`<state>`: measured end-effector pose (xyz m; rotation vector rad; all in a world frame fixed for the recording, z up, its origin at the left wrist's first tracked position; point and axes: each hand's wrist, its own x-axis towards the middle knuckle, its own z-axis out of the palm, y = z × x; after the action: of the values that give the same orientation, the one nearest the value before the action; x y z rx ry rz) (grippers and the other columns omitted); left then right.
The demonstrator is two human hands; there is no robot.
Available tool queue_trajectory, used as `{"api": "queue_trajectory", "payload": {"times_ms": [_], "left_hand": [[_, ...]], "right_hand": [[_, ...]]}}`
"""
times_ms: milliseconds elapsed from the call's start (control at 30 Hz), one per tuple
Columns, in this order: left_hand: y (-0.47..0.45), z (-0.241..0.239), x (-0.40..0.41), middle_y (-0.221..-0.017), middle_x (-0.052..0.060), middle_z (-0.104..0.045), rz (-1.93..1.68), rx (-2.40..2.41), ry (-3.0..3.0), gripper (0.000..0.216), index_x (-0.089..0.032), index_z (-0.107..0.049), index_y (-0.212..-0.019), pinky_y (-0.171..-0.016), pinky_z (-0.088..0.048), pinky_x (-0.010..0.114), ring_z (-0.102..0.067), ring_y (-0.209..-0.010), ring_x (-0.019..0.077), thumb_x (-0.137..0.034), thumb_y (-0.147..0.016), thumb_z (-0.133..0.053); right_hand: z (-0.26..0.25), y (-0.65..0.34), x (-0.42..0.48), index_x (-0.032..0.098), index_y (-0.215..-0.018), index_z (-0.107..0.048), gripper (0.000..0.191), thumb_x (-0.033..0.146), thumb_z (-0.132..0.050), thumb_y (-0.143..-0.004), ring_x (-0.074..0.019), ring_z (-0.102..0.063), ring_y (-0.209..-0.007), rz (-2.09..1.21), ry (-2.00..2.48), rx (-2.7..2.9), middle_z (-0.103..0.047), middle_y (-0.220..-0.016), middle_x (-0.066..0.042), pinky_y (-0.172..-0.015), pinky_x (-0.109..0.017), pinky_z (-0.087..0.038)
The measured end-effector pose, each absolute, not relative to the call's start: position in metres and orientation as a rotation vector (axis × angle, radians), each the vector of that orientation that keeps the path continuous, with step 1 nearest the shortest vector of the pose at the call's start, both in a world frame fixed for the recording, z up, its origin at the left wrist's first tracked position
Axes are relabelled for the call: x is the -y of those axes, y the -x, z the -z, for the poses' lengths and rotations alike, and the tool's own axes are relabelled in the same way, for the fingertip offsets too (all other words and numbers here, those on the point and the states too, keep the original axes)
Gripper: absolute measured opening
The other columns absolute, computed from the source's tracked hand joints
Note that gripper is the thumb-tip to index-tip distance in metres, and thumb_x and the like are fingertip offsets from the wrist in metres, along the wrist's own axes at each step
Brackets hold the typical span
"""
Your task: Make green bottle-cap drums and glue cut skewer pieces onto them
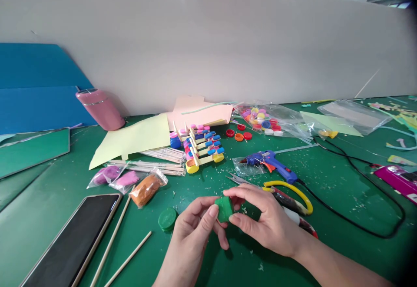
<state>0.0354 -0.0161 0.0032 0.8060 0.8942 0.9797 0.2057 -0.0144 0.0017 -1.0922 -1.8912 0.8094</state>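
Observation:
Between my two hands is a small green piece, which looks like plastic bottle caps put together; its lower side is hidden by fingers. My left hand pinches it from the left with thumb and fingers. From the right, the thumb and fingers of my right hand close on the same piece. A green bottle cap lies on the table just left of my left hand. Scissors with yellow and black handles lie partly hidden behind my right hand.
A blue glue gun with a black cord lies behind my right hand. Cap-and-stick models stand mid-table. Bagged orange clay, a phone and wooden sticks lie left. Farther back are a pink bottle and bagged caps.

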Motion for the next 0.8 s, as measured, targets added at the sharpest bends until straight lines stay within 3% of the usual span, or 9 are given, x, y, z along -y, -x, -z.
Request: {"api": "queue_trajectory", "payload": {"times_ms": [133,300,500,800], "left_hand": [[-0.033,-0.001,0.016,-0.066,0.0,-0.063,-0.992,-0.949,-0.895,0.027,-0.016,-0.064,-0.097,-0.06,-0.047,0.027,-0.058,-0.055,0.0128,-0.035,-0.077,-0.061],[-0.031,0.008,0.016,-0.09,0.001,-0.063,-1.098,-1.0,-1.166,0.04,-0.024,-0.06,-0.105,-0.07,-0.05,0.026,-0.059,-0.072,0.0135,-0.02,-0.067,-0.072],[-0.031,0.007,0.016,-0.081,0.002,-0.065,-1.084,-1.03,-1.229,0.026,-0.02,-0.063,-0.093,-0.068,-0.05,0.024,-0.06,-0.073,0.015,-0.021,-0.068,-0.071],[-0.032,0.0,0.014,-0.071,-0.002,-0.058,-0.984,-1.006,-0.919,0.022,-0.017,-0.06,-0.085,-0.056,-0.046,0.02,-0.055,-0.058,0.0093,-0.026,-0.068,-0.071]], "right_hand": [[-0.005,-0.204,0.014,0.02,-0.105,-0.058,0.024,0.03,-0.058,-0.083,-0.015,-0.057,-0.076,-1.027,1.114,1.697,-0.061,-0.085,-0.002,-0.069,-0.025,-0.049],[-0.004,-0.203,0.013,0.019,-0.099,-0.058,0.022,0.035,-0.055,-0.085,-0.0142,-0.055,-0.075,-1.275,1.12,1.522,-0.059,-0.082,-0.002,-0.064,-0.023,-0.048],[0.0,-0.205,0.013,0.02,-0.1,-0.059,0.02,0.034,-0.053,-0.087,-0.012,-0.055,-0.07,-1.351,1.114,1.556,-0.058,-0.078,0.0,-0.059,-0.02,-0.045],[-0.004,-0.207,0.013,0.024,-0.114,-0.057,0.03,0.028,-0.059,-0.084,-0.0123,-0.057,-0.078,-0.955,1.11,1.824,-0.061,-0.093,-0.001,-0.077,-0.026,-0.048]]}}
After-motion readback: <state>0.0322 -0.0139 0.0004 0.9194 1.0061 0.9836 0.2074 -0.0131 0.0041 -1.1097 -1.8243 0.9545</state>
